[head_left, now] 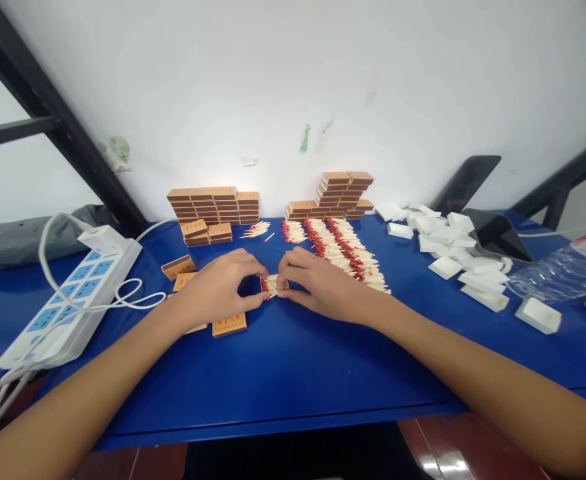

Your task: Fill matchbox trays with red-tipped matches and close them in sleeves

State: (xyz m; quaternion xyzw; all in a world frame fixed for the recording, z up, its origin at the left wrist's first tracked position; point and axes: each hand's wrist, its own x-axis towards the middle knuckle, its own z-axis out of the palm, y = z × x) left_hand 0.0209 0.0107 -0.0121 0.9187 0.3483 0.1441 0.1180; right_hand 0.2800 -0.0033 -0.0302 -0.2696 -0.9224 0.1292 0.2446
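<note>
A small matchbox tray (273, 285) with red-tipped matches in it sits between my two hands over the blue table. My left hand (223, 285) pinches its left end with thumb and fingers. The fingers of my right hand (317, 283) are closed on its right end, hiding part of the matches there. Just behind my right hand lie long rows of loose matches (335, 247), red heads to the left. A smaller bunch of matches (257, 230) lies farther back. An orange matchbox (229, 325) rests beside my left wrist, with other matchboxes partly hidden under that arm.
Stacked matchboxes (213, 205) stand against the wall at back left, and another stack (341, 193) at back centre. Many white empty trays (445, 233) are heaped at right, near a plastic bottle (563, 270). A white power strip (73, 300) with cables lies left.
</note>
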